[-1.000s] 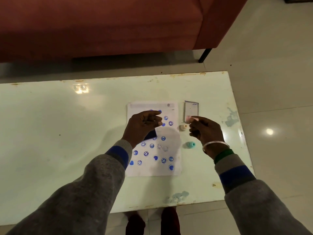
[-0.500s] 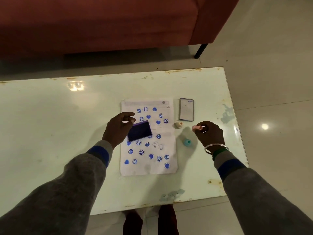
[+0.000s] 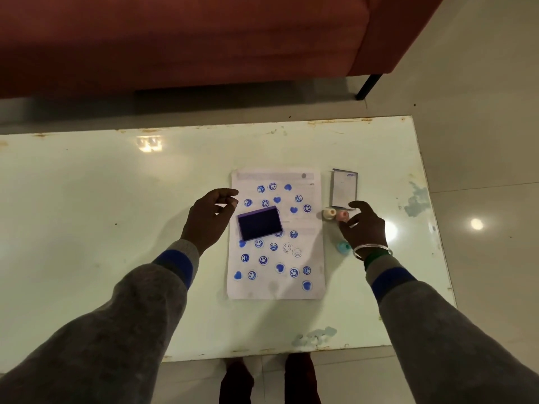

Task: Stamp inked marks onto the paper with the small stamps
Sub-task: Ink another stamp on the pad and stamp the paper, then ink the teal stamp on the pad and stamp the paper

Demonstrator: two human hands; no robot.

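A white paper (image 3: 277, 290) covered with several blue smiley and heart marks lies on the pale table (image 3: 102, 228). A dark blue ink pad (image 3: 259, 223) rests on the paper's upper left. My left hand (image 3: 208, 220) hovers just left of the pad, fingers loosely curled and empty. To the right of the paper stand a cream stamp (image 3: 329, 213), a pink stamp (image 3: 341, 215) and a teal stamp (image 3: 342, 246). My right hand (image 3: 364, 225) is beside the pink stamp with fingers spread, fingertips close to it.
The ink pad's lid (image 3: 344, 189) lies just beyond the stamps. A red sofa (image 3: 204, 39) stands past the table's far edge. The table's right edge (image 3: 431, 228) is near my right hand. My feet show below the near edge.
My left hand has set the ink pad on the paper and let go. My right hand has put the pink stamp down beside the cream one and opened.
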